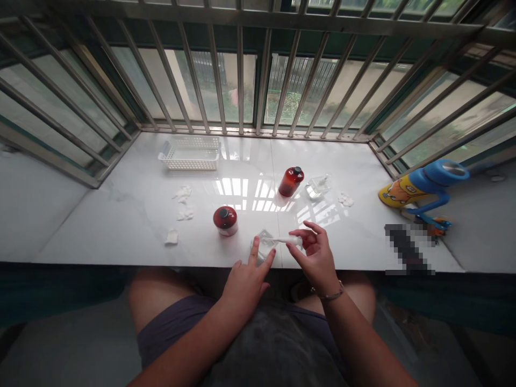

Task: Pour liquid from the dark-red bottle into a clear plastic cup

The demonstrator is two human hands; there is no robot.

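My left hand (250,279) reaches over a small square clear glass container (264,248) at the table's front edge. Its index and middle fingers are spread apart at the container's rim, holding nothing. In a pinch between thumb and fingers, my right hand (314,250) has a white tapered tube (288,240), perhaps a dropper. The thin tip points left over the glass container; whether it touches is unclear. Just beyond my left hand stands a red-brown bottle with a black cap (226,221). A second red-brown bottle (291,181) is farther back, beside another clear glass container (317,187).
A white perforated basket (190,156) sits at the back left. Crumpled white pieces (185,212) and a folded white pad (171,237) lie left, more crumpled bits (345,199) right. A yellow-and-blue flask (419,185) stands near a blurred dark object (409,250). Metal bars (239,80) line the window.
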